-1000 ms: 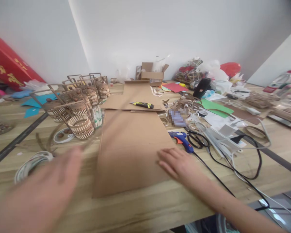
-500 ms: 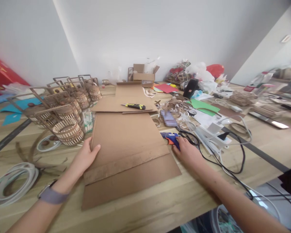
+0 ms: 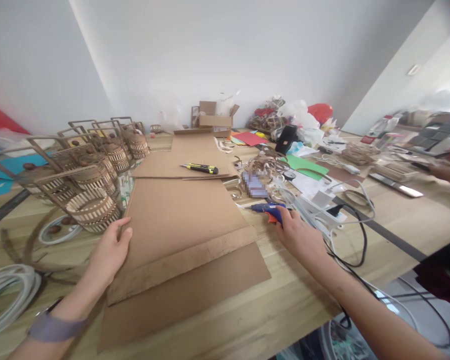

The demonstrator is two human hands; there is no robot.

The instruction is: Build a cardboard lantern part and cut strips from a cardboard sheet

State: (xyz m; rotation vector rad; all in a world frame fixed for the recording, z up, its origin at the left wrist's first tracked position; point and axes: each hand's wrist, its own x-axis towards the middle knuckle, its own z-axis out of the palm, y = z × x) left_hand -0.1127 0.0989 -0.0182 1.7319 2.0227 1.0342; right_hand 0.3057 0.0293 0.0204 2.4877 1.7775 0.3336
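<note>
My right hand (image 3: 298,235) is wrapped round the handle of a blue glue gun (image 3: 268,207) with an orange trigger. Its nozzle points left, by the right edge of a cardboard sheet (image 3: 183,210). My left hand (image 3: 110,250) lies along the sheet's left edge, thumb and forefinger stretched out and a little apart; its other fingers are partly hidden. A separate cardboard strip (image 3: 187,262) lies slantwise across the near part. Farther back, a yellow and black utility knife (image 3: 199,168) rests on another cardboard piece (image 3: 159,162).
Several woven baskets with handles (image 3: 93,210) stand at the left, beside coiled white tubing (image 3: 13,295). Tangled strips (image 3: 264,167), green paper (image 3: 307,166) and black cables (image 3: 363,245) crowd the right. Another person's hand (image 3: 448,172) shows at the far right.
The glue gun has been lifted and drawn right, away from the cardboard, with more of its nozzle showing. My left hand has slid back toward me along the edge. The view has shifted slightly.
</note>
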